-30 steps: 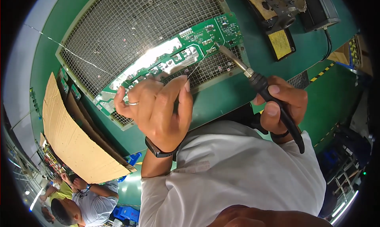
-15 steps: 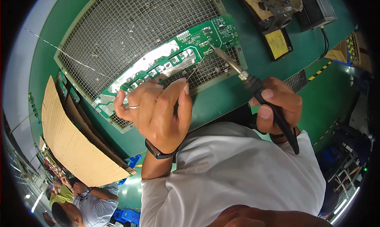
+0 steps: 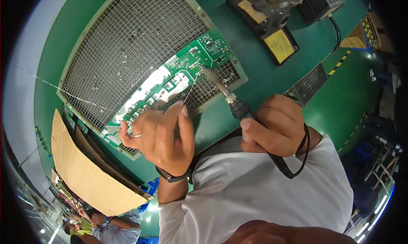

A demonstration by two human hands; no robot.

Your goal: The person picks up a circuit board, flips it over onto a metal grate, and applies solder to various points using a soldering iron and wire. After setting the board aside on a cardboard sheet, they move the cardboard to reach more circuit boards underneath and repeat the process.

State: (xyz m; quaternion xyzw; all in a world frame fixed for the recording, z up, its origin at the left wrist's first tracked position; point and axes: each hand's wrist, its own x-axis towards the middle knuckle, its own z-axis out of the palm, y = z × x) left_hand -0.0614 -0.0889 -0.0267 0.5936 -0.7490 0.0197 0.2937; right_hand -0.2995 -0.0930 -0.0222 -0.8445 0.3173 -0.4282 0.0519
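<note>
A long green circuit board (image 3: 193, 57) with silvery solder areas lies across a wire-mesh panel (image 3: 140, 31). My right hand (image 3: 276, 127) is wrapped around the dark handle of a soldering iron (image 3: 219, 83). The iron's tip meets the board among small parts toward its right end. My left hand (image 3: 163, 135) is over the board's lower left part, thumb and forefinger pinched on thin solder wire (image 3: 191, 89). The wire's front end reaches close to the iron tip; whether they touch I cannot tell. A loose length of wire trails away to the far left.
A soldering iron stand (image 3: 267, 14) with a yellow sponge (image 3: 279, 46) is at the back right, next to a black box (image 3: 318, 6). Bent cardboard (image 3: 89, 167) stands at left. Another person (image 3: 117, 229) sits at lower left. The green table (image 3: 255, 78) ends near my body.
The whole view has shifted, so the board and stand appear farther left. My right hand has turned over the iron's handle, and its cord now shows. My left hand keeps its pinch.
</note>
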